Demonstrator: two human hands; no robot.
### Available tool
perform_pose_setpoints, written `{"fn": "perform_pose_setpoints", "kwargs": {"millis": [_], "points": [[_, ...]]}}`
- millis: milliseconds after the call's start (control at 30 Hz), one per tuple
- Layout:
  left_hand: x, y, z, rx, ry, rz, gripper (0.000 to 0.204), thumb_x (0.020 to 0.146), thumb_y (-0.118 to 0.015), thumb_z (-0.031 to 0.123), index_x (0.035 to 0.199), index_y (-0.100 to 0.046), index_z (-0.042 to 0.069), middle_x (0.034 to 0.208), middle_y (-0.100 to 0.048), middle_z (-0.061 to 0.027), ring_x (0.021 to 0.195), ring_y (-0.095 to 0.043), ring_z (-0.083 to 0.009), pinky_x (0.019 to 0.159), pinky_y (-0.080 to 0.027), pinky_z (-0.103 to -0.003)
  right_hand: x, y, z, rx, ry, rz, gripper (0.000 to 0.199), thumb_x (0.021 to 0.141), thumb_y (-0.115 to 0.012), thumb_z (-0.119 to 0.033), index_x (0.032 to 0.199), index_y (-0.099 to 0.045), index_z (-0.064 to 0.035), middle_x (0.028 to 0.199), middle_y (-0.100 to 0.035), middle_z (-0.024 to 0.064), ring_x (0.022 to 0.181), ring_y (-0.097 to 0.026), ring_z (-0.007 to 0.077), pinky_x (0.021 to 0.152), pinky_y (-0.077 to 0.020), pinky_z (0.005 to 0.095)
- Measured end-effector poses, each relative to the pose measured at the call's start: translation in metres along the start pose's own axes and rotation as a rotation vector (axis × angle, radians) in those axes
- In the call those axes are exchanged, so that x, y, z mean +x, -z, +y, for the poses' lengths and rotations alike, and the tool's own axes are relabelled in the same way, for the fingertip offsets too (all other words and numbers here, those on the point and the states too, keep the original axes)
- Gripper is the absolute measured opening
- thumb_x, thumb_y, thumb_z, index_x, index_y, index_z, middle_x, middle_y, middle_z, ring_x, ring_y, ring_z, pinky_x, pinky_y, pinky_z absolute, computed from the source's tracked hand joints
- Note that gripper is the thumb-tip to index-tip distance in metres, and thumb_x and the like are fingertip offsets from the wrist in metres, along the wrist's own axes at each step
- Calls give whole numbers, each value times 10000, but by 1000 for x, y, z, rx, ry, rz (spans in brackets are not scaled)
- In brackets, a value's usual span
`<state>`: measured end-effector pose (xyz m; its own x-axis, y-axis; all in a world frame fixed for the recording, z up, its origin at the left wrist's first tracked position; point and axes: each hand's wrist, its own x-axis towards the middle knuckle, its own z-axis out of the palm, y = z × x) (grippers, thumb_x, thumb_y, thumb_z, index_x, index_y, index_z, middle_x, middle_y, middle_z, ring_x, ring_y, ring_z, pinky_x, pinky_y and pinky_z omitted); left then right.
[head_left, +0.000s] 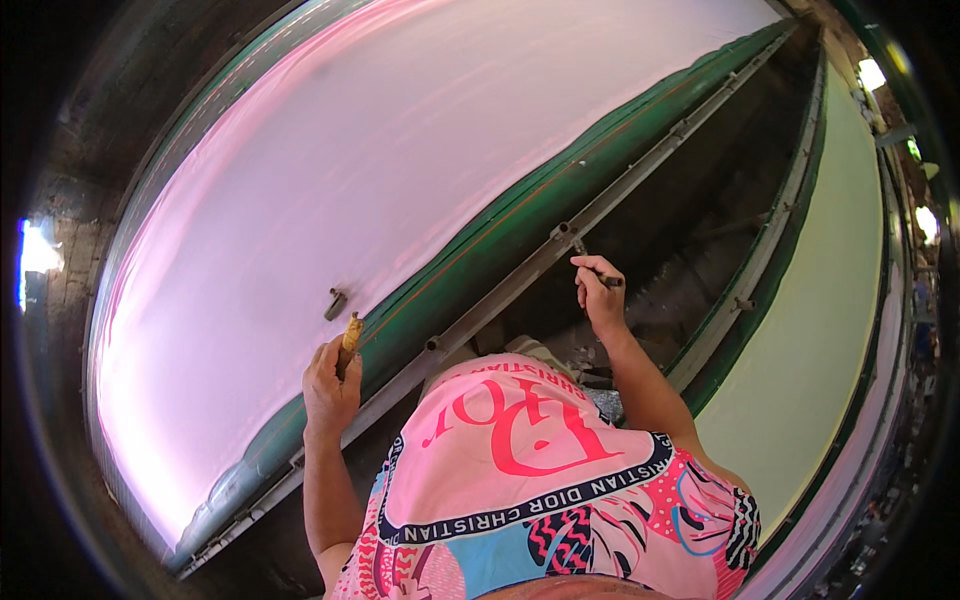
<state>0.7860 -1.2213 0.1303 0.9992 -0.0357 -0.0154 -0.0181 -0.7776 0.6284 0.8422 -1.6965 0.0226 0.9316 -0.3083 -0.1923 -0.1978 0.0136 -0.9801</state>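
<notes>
A short, yellow-brown stained tool [350, 340] is clasped upright in the left hand's [332, 388] grip, at the near edge of a long surface [400, 170] covered in smooth, pale pink sheeting. Just beyond it, a small dark metal piece [337, 303] is seen lying on the sheeting. A dark-handled tool [610, 282] is grasped by the right hand [598, 298] — its metal end near a peg on the grey metal rail [500, 287]. Writing is printed on the pink patterned shirt [470, 490] — large hot-pink letters, white capitals along a navy band.

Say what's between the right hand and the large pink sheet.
Head view: from the right hand to the pink sheet, a grey metal rail, then green strip.
</notes>
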Motion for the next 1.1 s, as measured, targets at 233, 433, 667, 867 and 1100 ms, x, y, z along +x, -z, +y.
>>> {"fn": "perform_pose_setpoints", "kwargs": {"millis": [233,433,667,867,1100], "points": [[28,-7,10,56,-69,-191,388,1071,-719,210,1416,-684,36,1160,-791,-232,1029,-775,-448,882,-605,-536,17,17,-19,-20,-210,-124,223,997,-630,-76,1106,-798,23,799,-648,23,501,-534,96,436,-383,280],[53,-20,39,40,-203,-258,400,1037,-743,207,1393,-683,35,1146,-796,-218,1005,-774,-444,875,-610,-550,18,24,-13,22,-254,-116,210,1002,-648,-73,1148,-784,-9,813,-660,26,527,-539,95,453,-385,287],[82,-45,92,47,-288,-205,461,979,-811,154,1412,-685,61,1091,-806,-216,960,-780,-440,831,-613,-521,31,41,3,690,-567,-252,174,1050,-667,-64,1200,-751,-41,793,-596,13,538,-475,99,489,-384,295],[132,-102,162,97,-291,-188,432,998,-808,186,1394,-691,59,1121,-811,-209,999,-786,-427,871,-624,-525,46,51,22,376,-467,-393,207,1011,-651,-8,1187,-761,-14,746,-579,-13,530,-443,59,462,-350,255],[189,-200,231,209,-271,-433,346,992,-788,200,1288,-674,64,1121,-797,-181,1060,-783,-414,902,-623,-542,53,48,55,43,105,-476,184,1004,-655,-13,1122,-794,-27,809,-676,38,653,-603,111,546,-484,342]]}}
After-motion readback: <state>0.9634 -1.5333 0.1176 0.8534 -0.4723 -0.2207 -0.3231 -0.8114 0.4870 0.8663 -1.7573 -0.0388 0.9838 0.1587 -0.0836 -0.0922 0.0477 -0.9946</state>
